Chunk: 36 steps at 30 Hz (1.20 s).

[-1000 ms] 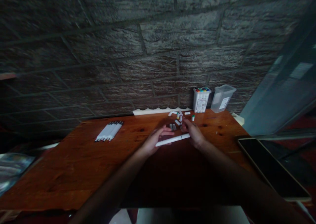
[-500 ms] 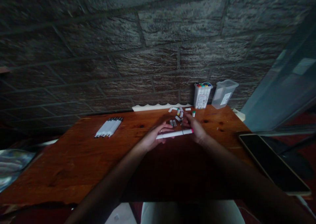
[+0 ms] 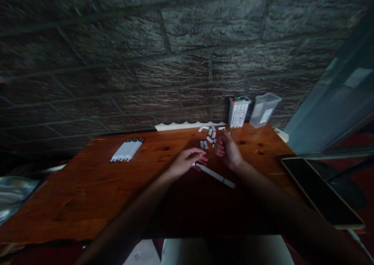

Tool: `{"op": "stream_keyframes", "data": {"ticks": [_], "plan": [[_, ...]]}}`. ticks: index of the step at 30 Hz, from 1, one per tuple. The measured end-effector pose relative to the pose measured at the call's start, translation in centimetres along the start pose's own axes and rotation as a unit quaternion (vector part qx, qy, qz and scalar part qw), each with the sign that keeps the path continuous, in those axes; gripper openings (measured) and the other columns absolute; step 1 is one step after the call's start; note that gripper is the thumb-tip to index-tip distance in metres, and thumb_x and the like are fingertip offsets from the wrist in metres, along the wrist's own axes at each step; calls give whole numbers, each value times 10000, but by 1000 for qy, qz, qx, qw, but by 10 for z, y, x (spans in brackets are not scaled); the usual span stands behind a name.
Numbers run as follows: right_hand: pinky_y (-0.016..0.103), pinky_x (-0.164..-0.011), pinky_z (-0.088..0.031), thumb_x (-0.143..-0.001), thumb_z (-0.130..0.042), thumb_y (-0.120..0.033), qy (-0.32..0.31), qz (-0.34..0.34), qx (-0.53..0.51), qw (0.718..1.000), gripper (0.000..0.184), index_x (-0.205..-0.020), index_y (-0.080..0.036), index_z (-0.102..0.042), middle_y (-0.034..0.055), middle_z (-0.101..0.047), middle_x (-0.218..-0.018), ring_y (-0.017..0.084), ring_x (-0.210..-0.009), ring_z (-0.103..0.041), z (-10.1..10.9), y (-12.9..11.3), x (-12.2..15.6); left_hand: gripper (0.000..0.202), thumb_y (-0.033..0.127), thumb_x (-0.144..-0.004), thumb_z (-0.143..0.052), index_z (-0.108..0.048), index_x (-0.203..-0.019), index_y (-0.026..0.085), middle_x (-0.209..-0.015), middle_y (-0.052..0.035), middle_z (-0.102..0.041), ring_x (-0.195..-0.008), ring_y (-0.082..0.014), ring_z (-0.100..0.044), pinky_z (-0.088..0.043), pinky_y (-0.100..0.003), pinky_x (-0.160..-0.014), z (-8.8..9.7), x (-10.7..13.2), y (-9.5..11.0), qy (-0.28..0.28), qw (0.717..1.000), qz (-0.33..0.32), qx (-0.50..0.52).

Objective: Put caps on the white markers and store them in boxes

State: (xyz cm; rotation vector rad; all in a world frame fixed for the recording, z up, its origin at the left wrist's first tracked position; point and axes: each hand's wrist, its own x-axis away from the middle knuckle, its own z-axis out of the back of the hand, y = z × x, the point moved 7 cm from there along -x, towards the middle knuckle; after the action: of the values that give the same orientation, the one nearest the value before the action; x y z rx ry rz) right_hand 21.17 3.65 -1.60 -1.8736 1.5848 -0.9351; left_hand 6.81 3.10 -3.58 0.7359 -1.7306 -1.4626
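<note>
My left hand (image 3: 187, 161) pinches one end of a white marker (image 3: 214, 174); the marker slants down to the right, its far end near the wooden table (image 3: 87, 195). My right hand (image 3: 228, 150) is curled shut just right of it, beside a scatter of several loose marker caps (image 3: 209, 136). What its fingers hold, if anything, is too small to make out.
A row of white markers (image 3: 126, 150) lies at the table's left back. A box of coloured markers (image 3: 239, 112) and a clear plastic container (image 3: 264, 110) stand against the brick wall. A dark tablet (image 3: 318, 193) rests on the right.
My right hand has let go of the marker's right end and pulled back to the caps. The marker, level before, now tilts down to the right in my left hand.
</note>
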Motion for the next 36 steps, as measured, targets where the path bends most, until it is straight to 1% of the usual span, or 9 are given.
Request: {"op": "stream_keyframes", "data": {"ticks": [9,12,14,16,18,22,24,28,36], "plan": [[200,-381,-119,-797,-485,-694,21,34,79,996,555,-631,-193,-313,-80,-225,-469,46,-392,-165,10,-9,-5,363,444,-845,-636,-626,-980,107,-888,-82,-664,-765,-156,-641,-545,-232,-609,-16,2,5,-58,981,-100,-158],[205,-409,-168,-756,-502,-739,-10,53,253,966,575,-634,-185,-412,-60,-320,-488,52,-425,-253,7,-22,3,382,464,-845,-627,-613,-998,114,-898,-88,-666,-768,-166,-651,-529,-206,-542,-13,0,4,-53,985,-86,-137],[203,-450,-217,-731,-569,-711,-100,54,439,891,546,-660,-171,-531,-30,-449,-550,60,-488,-352,-4,-21,15,411,494,-837,-623,-608,-994,114,-916,-103,-666,-777,-178,-661,-489,-173,-466,-4,-2,7,-22,989,-84,-120],[208,-482,-237,-706,-642,-662,-197,43,590,782,492,-682,-172,-606,-12,-538,-608,69,-533,-405,-13,-9,31,450,528,-839,-604,-600,-1016,114,-883,-103,-663,-753,-183,-669,-442,-153,-407,11,-3,15,40,990,-99,-87],[223,-490,-223,-680,-699,-612,-233,48,678,695,439,-674,-179,-629,-3,-570,-610,76,-530,-416,-17,4,42,484,555,-867,-552,-577,-1067,116,-813,-87,-654,-688,-178,-671,-417,-152,-384,32,-2,24,113,987,-113,-24],[252,-523,-224,-775,-654,-490,-229,116,752,608,311,-698,-190,-629,16,-610,-661,91,-552,-444,-27,21,50,433,498,-930,-494,-541,-1131,118,-798,-82,-668,-646,-163,-678,-516,-211,-505,67,3,30,206,966,-98,123],[253,-552,-264,-860,-548,-460,-228,132,757,598,295,-747,-195,-614,19,-623,-709,102,-593,-483,-30,25,50,365,435,-951,-492,-546,-1121,117,-826,-90,-681,-699,-167,-691,-571,-283,-646,77,5,30,223,955,-94,173],[257,-684,-375,-949,-391,-469,-208,165,728,632,340,-856,-200,-579,28,-642,-828,130,-750,-563,-36,20,46,328,404,-956,-500,-559,-1089,110,-873,-125,-700,-792,-194,-704,-563,-369,-805,78,4,28,204,955,-91,195],[278,-800,-430,-962,-383,-482,-161,213,729,631,339,-1060,-256,-615,40,-681,-1056,160,-906,-625,-40,8,44,416,469,-926,-536,-622,-1071,89,-1021,-182,-700,-796,-164,-694,-506,-211,-689,34,-5,15,71,988,-62,120]]}}
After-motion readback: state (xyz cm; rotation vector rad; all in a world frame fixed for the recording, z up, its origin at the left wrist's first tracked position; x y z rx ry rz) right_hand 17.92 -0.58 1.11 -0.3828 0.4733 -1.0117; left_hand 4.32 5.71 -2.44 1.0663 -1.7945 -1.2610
